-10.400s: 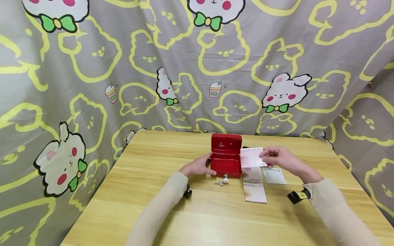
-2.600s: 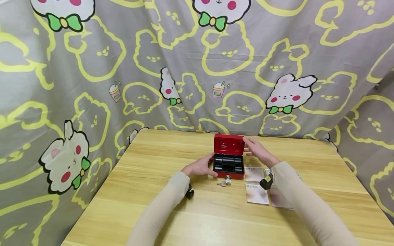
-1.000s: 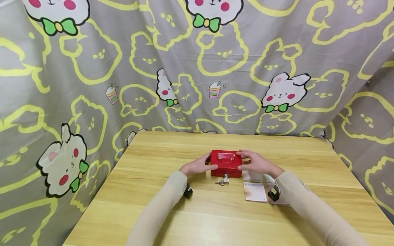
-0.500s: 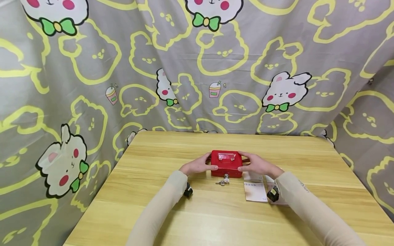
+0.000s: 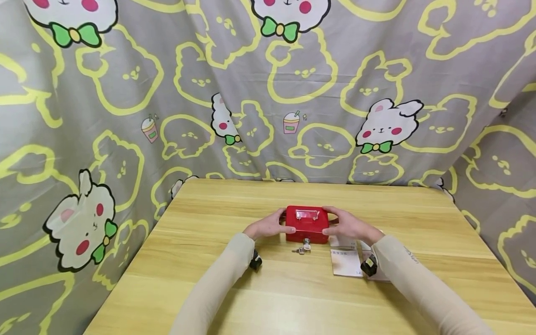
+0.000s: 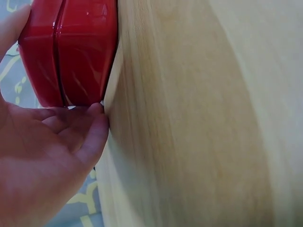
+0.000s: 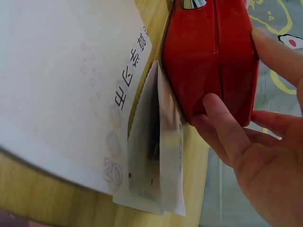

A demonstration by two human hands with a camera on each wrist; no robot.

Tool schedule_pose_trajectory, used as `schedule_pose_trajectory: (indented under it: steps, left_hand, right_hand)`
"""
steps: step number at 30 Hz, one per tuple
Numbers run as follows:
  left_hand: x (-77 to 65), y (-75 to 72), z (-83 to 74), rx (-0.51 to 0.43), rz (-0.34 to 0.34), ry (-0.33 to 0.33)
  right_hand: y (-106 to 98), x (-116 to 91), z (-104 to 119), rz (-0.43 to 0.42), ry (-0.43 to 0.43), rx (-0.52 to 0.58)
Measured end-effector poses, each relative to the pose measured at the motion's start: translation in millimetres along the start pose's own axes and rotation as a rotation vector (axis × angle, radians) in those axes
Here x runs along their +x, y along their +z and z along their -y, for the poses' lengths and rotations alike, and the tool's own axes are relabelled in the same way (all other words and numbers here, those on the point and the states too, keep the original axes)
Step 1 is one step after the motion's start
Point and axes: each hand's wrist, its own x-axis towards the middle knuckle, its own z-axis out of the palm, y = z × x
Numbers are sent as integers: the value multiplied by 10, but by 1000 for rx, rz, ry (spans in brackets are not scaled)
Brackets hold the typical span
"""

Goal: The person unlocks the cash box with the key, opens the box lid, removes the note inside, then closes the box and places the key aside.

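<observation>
A red cash box (image 5: 307, 223) stands on the table with its lid down and a metal carry handle (image 5: 307, 214) on top. My left hand (image 5: 268, 226) holds its left side, thumb at the front edge; in the left wrist view the fingertips (image 6: 97, 109) touch the box's lower side. On the opposite side my right hand (image 5: 349, 225) grips it, thumb in front and fingers behind. A fingertip (image 7: 211, 100) lies on the red wall below the lid seam in the right wrist view. Keys (image 5: 299, 250) hang at the front lock (image 5: 307, 243).
Banknote-like paper slips (image 5: 346, 263) lie right of the box, partly under my right forearm. One printed slip (image 7: 61, 85) fills the left of the right wrist view, beside a bent slip (image 7: 170, 175) close to the box. A patterned curtain (image 5: 251, 70) stands behind the wooden table (image 5: 188, 279).
Earlier the right hand held a slip beside the raised lid; later a black tray sat inside and that hand was at the lid. The lid came down; since then both hands barely move.
</observation>
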Motion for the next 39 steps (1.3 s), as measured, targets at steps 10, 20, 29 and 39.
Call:
schedule_pose_trajectory:
  steps: [10, 20, 29, 39]
  left_hand:
    - [-28, -13, -5, -61, -17, -5]
    - [7, -37, -14, 11, 35, -31]
    - [140, -7, -58, 227, 22, 72]
    - [147, 20, -86, 378, -32, 74]
  right_hand:
    - [-1, -18, 31, 14, -4, 22]
    - [30, -4, 35, 42, 11, -1]
    - [-36, -32, 53, 4, -19, -11]
    - [-21, -294, 223, -147, 20, -13]
